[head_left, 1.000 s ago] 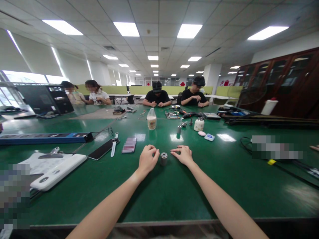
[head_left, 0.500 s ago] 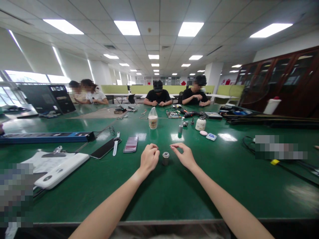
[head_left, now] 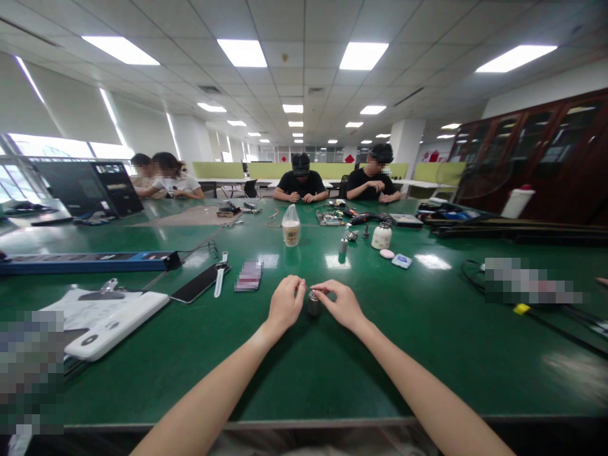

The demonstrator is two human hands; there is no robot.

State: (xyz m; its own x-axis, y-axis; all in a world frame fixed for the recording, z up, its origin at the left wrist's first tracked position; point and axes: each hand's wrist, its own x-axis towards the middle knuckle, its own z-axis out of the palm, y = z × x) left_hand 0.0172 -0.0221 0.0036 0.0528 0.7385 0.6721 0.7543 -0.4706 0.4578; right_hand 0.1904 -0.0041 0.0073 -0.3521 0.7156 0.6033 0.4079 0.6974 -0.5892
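A small grey metal cylinder (head_left: 313,306) stands upright on the green table between my two hands. My left hand (head_left: 286,303) is just left of it, fingers curled and closed, thumb against the index finger. Whatever they may hold is hidden. My right hand (head_left: 342,304) reaches in from the right, its thumb and fingertips closed together at the cylinder's top rim. Part of the top is covered by these fingertips. Anything pinched between them is too small to make out.
Beyond my hands stand another metal cylinder (head_left: 342,247), a bagged cup (head_left: 291,233), and a white jar (head_left: 381,236). A phone (head_left: 248,276), a watch (head_left: 220,278) and a clipboard (head_left: 99,297) lie left. Cables (head_left: 551,323) lie right. Several people sit across the table.
My right hand has moved left, bringing its fingertips from beside the cylinder to its top. My left hand has shifted slightly, its fingertips a little nearer the cylinder.
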